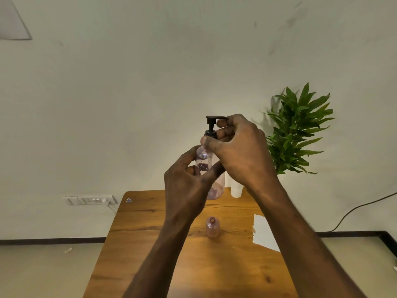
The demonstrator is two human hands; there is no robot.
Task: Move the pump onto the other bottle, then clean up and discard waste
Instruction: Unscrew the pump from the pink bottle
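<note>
I hold a clear pinkish bottle [203,157] up above the wooden table [150,222]. My left hand [184,183] wraps around its body. A black pump [211,125] sits on the bottle's neck, and my right hand [238,151] grips the pump's collar, with a finger at the spout. A second pinkish bottle [212,226], smaller in view and open at the top with no cap, stands upright on the table below my hands.
A white sheet of paper [263,232] lies on the table's right side. A white pot [236,189] with a green plant [298,130] stands at the back right. A small wrapper [129,200] lies at the back left corner. A wall socket [90,200] is to the left.
</note>
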